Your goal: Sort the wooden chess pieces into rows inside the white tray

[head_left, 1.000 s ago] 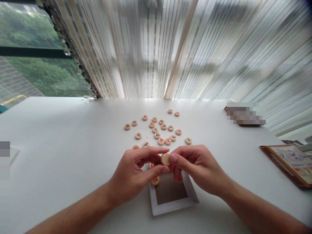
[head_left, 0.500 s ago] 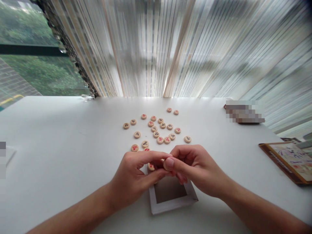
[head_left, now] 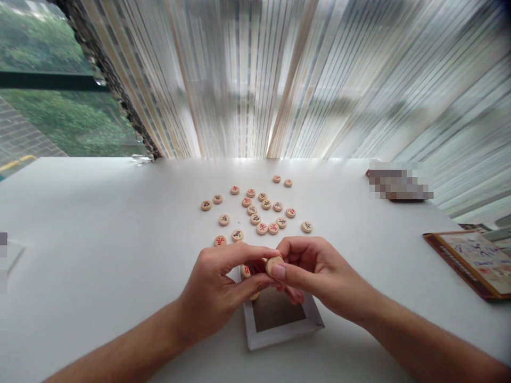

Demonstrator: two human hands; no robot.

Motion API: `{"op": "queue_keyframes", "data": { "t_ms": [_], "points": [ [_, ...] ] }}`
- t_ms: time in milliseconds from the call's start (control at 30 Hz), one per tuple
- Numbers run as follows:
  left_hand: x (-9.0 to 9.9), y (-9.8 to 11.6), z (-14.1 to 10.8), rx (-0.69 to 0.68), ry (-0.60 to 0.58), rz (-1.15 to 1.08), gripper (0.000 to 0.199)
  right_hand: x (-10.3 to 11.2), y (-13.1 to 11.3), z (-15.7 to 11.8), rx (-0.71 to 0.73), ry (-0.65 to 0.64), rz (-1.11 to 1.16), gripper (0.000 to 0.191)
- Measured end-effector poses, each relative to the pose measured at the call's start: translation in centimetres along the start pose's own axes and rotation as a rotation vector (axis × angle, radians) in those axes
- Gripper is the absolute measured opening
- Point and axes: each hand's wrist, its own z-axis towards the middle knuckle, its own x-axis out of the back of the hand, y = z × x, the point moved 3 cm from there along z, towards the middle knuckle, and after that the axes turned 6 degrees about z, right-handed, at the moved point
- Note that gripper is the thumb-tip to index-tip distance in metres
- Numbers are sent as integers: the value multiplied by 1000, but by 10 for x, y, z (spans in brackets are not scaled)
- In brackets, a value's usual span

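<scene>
Between my two hands, above a small open white box (head_left: 285, 338), is a round wooden Chinese chess piece (head_left: 274, 266) with its plain side towards me. The thumb and fingers of my right hand (head_left: 319, 274) pinch it. My left hand (head_left: 217, 290) closes on it from the other side, forefinger above and thumb below; what else its fingers hold is hidden. Through the gap in my left hand shows a red-marked piece (head_left: 246, 271) at the box's far left corner. Under my left thumb another piece peeks out, mostly covered. The near part of the box shows its dark bottom.
Several Chinese chess pieces (head_left: 255, 218) with red or black characters lie scattered face up on the white table (head_left: 120, 239) beyond my hands. A brown-edged board (head_left: 475, 266) lies at the right. Behind it rests a blurred-out object (head_left: 399, 183). A striped curtain (head_left: 231, 80) hangs behind.
The piece between my hands has turned so that more of its plain face shows. My right thumb has slid slightly lower on it. The scattered pieces and box stay put.
</scene>
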Motion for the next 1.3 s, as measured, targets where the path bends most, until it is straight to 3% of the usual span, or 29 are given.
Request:
{"op": "queue_keyframes", "data": {
  "t_ms": [433,733,867,1000,1300],
  "points": [
    [-1,4,-1,-101,-58,94,23,-3,-4,0,38,25,-63,36],
    [-2,1,0,-8,-63,-36,26,-2,-4,-2,53,15,-18,36],
    [-3,-3,-2,59,-59,-88,31,-3,-8,-3,128,35,-70,33],
    [-1,-6,-2,87,4,-83,15,-3,-12,-5,224,45,-185,25],
    [7,2,1,-168,64,143,22,0,-15,-5,279,42,-429,29]
  ]
}}
